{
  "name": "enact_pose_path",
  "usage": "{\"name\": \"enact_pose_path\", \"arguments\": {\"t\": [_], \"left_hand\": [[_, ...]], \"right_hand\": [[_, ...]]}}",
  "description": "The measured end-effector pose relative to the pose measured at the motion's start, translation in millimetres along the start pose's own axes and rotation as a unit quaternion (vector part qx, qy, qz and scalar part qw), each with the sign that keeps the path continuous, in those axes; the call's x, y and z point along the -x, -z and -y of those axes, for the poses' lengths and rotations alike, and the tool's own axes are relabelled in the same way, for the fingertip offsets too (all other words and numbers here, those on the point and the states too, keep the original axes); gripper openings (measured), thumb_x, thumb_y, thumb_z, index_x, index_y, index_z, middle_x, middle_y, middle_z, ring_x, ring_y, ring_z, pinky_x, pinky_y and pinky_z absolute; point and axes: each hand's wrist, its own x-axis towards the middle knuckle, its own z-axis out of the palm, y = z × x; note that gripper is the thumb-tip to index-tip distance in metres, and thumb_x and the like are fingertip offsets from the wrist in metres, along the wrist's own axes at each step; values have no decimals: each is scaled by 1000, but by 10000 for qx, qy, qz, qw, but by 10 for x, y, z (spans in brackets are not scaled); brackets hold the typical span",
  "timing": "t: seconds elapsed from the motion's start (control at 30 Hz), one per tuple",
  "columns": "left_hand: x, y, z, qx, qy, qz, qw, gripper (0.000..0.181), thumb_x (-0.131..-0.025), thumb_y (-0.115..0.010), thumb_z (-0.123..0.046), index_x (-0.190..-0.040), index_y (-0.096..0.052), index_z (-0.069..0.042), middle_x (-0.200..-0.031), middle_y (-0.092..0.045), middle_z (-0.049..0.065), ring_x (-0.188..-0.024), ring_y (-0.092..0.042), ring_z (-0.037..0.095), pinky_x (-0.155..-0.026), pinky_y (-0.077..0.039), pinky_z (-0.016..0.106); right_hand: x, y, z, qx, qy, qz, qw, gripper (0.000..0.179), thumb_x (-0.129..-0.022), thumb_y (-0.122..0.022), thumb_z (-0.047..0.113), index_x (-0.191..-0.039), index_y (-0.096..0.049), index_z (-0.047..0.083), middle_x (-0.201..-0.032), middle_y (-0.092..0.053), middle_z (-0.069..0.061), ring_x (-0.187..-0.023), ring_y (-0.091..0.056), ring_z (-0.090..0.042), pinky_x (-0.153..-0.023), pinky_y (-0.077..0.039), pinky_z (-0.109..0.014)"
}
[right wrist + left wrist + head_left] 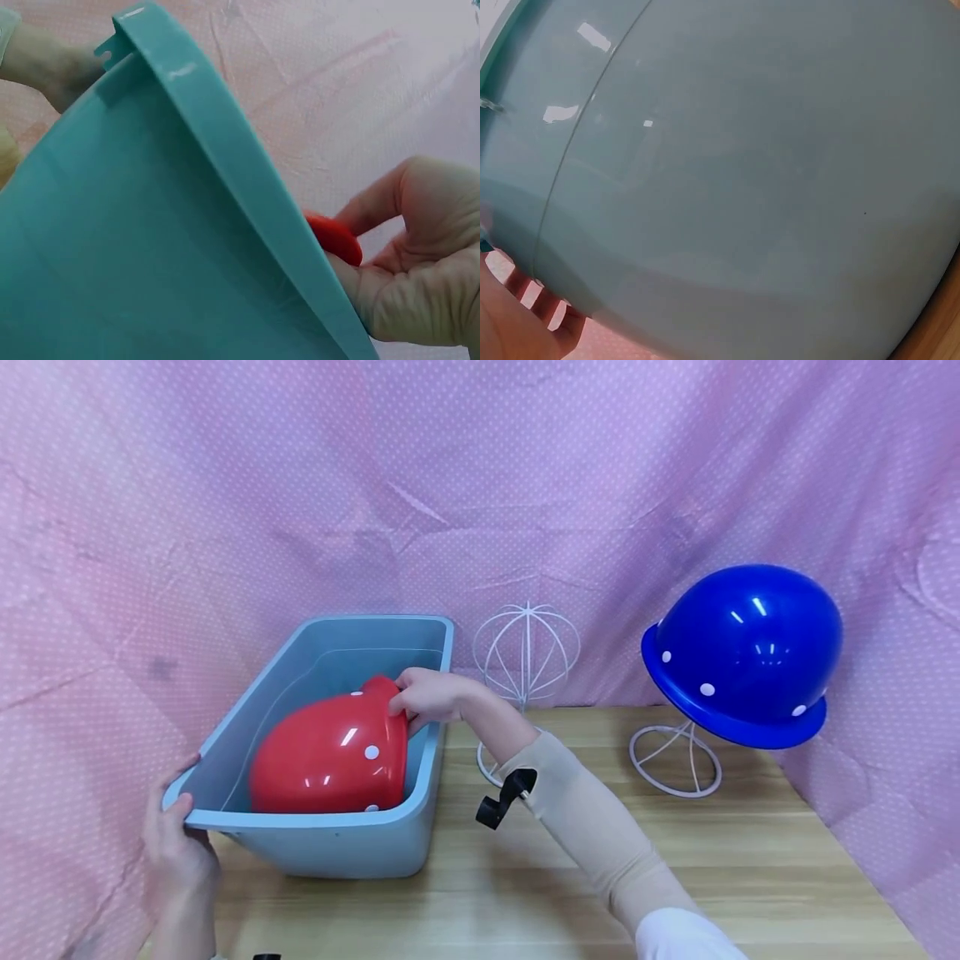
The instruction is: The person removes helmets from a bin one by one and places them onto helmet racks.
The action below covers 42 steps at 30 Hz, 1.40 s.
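Observation:
A red hard hat (322,752) with white dots lies on its side inside the blue-grey plastic bin (337,843). My right hand (435,695) reaches over the bin's right wall and pinches the hat's brim between thumb and fingers. In the right wrist view, a bit of the red brim (335,238) shows between the thumb and fingers of that hand (420,262), just past the bin's rim (225,157). At the near left corner, my left hand (180,843) grips the bin's rim, thumb on top. The left wrist view is filled mostly by the bin's outer wall (742,187).
A bare white wire hat stand (527,652) is right of the bin, partly behind my right forearm. Farther right, a blue hard hat (750,652) sits tilted on another wire stand (693,785). Pink dotted cloth (480,485) hangs behind the wooden table (525,893).

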Motion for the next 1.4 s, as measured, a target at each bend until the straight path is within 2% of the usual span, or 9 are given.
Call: {"name": "enact_pose_path", "arguments": {"t": [0.17,0.3,0.37,0.53,0.77,0.9,1.07,1.23,1.4], "left_hand": [[6,39,16,-71,-100,56,9999,46,-98,-38,-5,-134,-65,7,-127,-71,8,-118,-63,19,-92,-48,21],[19,36,15,-95,-131,147,9998,45,-100,-37,-4,-135,-63,8,-131,-69,8,-122,-61,19,-96,-47,21],[17,26,-4,-321,-27,174,9993,45,-102,-37,-6,-137,-62,7,-135,-67,7,-128,-60,20,-99,-48,19],[-4,20,-59,-1034,298,137,9941,48,-105,-34,-12,-144,-60,1,-143,-62,3,-139,-55,24,-105,-46,14],[-8,54,-79,-876,141,35,9961,47,-103,-35,-8,-139,-62,3,-136,-66,3,-132,-59,21,-96,-49,14],[-25,59,-98,-909,131,101,9957,48,-104,-34,-9,-141,-61,3,-137,-65,4,-135,-58,21,-100,-50,15],[-23,47,-101,-1167,89,199,9929,49,-105,-33,-12,-143,-60,3,-138,-64,3,-136,-58,21,-100,-50,13],[-9,28,-79,-1249,-114,183,9919,49,-104,-34,-11,-140,-62,4,-134,-66,2,-127,-60,17,-95,-48,13],[1,41,-83,-1618,-43,134,9867,50,-104,-33,-13,-142,-62,0,-141,-64,3,-136,-57,23,-111,-43,18]], "right_hand": [[-84,-66,37,-519,-234,352,9978,20,-100,-57,3,-117,-61,-6,-112,-72,-15,-96,-75,-27,-88,-65,-43],[-151,-167,53,-773,-378,172,9961,23,-100,-62,7,-122,-58,-1,-111,-69,-10,-97,-72,-24,-94,-63,-45],[-170,-203,47,-848,-413,-2,9955,28,-101,-66,10,-126,-56,2,-112,-68,-9,-97,-72,-23,-99,-61,-47],[-170,-257,17,-1022,-219,-268,9942,38,-104,-66,12,-138,-54,2,-119,-69,-12,-98,-71,-22,-104,-58,-50],[-64,-415,-22,-1526,189,-678,9858,39,-103,-66,10,-139,-55,1,-122,-68,-11,-101,-69,-20,-103,-59,-49],[34,-510,-27,-2438,340,-907,9650,40,-103,-65,8,-141,-54,3,-126,-65,-10,-109,-67,-22,-111,-52,-52],[167,-595,-59,-3605,553,-1137,9241,43,-104,-62,6,-146,-52,4,-132,-64,-10,-121,-65,-27,-115,-46,-50],[278,-638,-118,-3899,1117,-1261,9053,45,-106,-61,7,-149,-51,9,-137,-64,-9,-125,-67,-26,-110,-48,-45],[349,-679,-157,-3869,1815,-1739,8872,45,-105,-60,6,-148,-51,10,-137,-66,-6,-122,-70,-20,-106,-53,-38]]}}
